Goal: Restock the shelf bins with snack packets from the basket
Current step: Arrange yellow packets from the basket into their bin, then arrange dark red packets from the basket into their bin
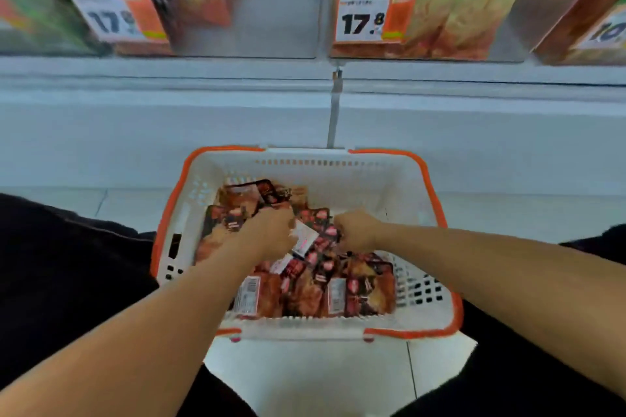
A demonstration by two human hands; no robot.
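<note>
A white basket (355, 179) with an orange rim sits on the floor between my knees. Several dark red snack packets (311, 291) lie heaped in it. Both hands reach down into the heap. My left hand (267, 230) has its fingers curled round packets at the middle of the pile. My right hand (357, 230) is curled too and grips packets just to the right of it. The fingertips of both hands are hidden among the packets. Above, a clear shelf bin (277, 27) stands partly filled with the same red packets at its left side.
To the right a clear bin (518, 27) holds tan packets behind a 17.8 price tag (366, 19). Further bins stand at the far left and far right. A white shelf ledge (305, 78) runs below the bins. White floor tiles (305, 376) lie under the basket.
</note>
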